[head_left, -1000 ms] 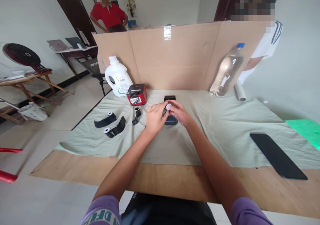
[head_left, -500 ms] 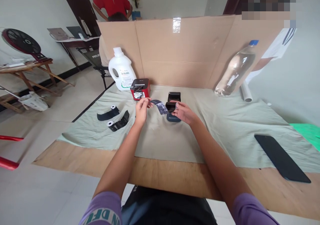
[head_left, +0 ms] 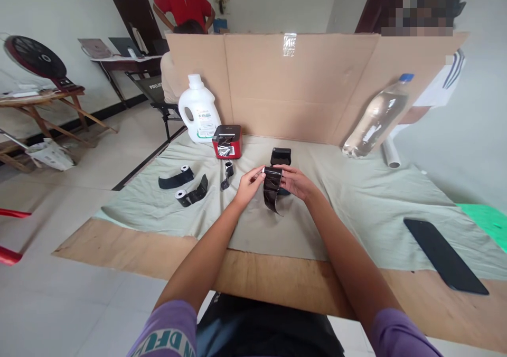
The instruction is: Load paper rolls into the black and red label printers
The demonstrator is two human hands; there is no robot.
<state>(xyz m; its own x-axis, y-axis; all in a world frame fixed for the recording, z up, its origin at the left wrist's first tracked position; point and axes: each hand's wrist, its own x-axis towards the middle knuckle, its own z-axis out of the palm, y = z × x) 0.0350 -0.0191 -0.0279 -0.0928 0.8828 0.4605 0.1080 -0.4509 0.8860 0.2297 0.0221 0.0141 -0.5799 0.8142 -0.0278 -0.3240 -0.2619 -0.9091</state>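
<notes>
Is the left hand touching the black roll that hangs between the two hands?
Touching. The head view shows the left hand with its fingertips on the white end of the black roll, while the right hand grips the other side.

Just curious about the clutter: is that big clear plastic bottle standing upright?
No, the clear bottle is tilted, leaning against the cardboard screen.

Glossy black film strip, smooth. Matt wrinkled cloth over bare wood tabletop. Cardboard screen, plain matt. Clear plastic bottle.
</notes>
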